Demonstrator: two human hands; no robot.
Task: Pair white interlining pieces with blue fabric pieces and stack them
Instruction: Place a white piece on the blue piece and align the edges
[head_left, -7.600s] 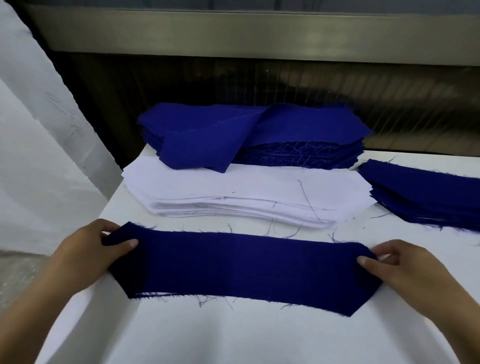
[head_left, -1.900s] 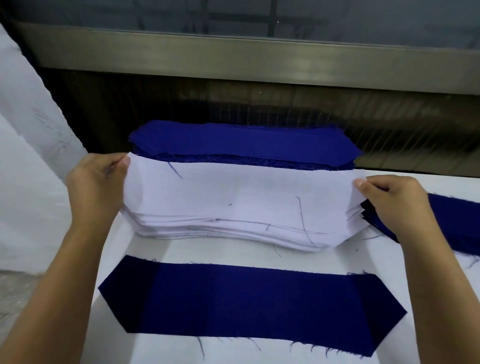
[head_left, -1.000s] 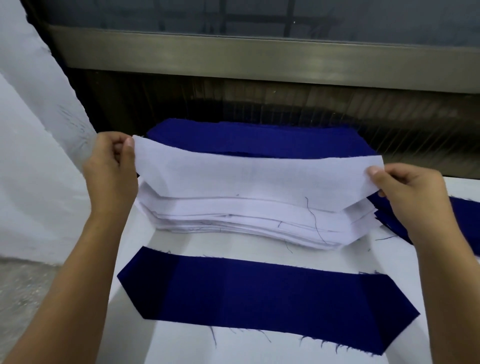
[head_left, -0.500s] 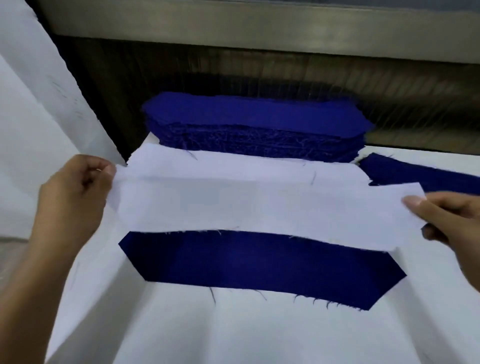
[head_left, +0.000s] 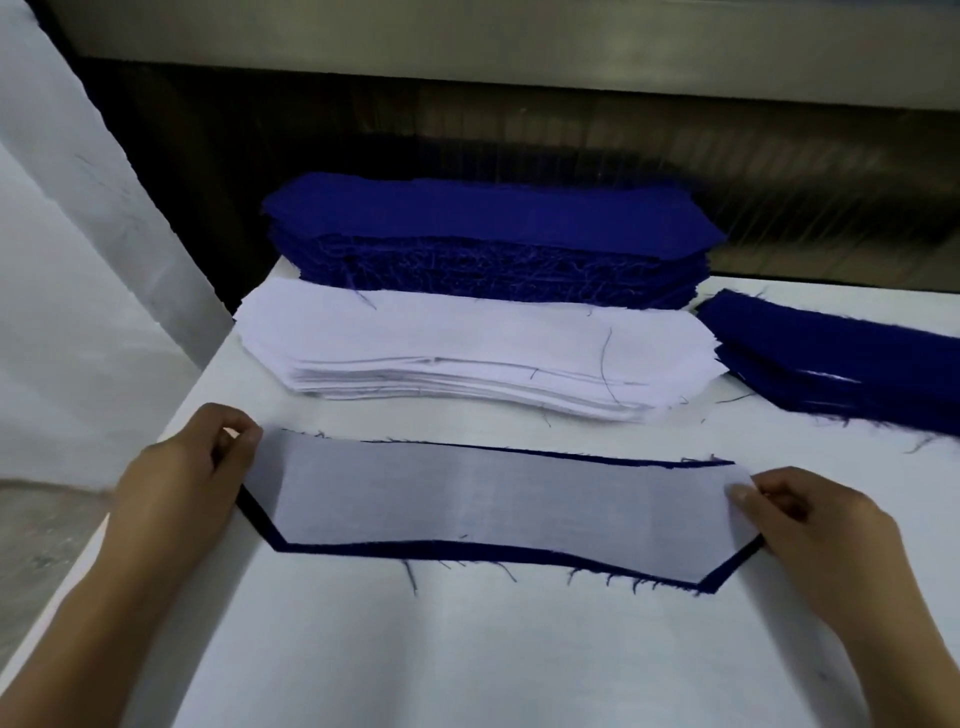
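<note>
White interlining piece (head_left: 493, 509) pinched by left hand (head_left: 182, 478) at nine o'clock, right hand (head_left: 810, 525) at three, squaring onto blue fabric piece (head_left: 467, 550).

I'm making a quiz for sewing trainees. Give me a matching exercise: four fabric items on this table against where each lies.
1. tall blue stack
2. white interlining stack
3. low blue stack
4. single interlining piece

A. far right
B. on a blue piece, pinched by the left hand and right hand
C. furthest back
D. between the tall blue stack and the hands

Pairs: 1-C, 2-D, 3-A, 4-B
</note>
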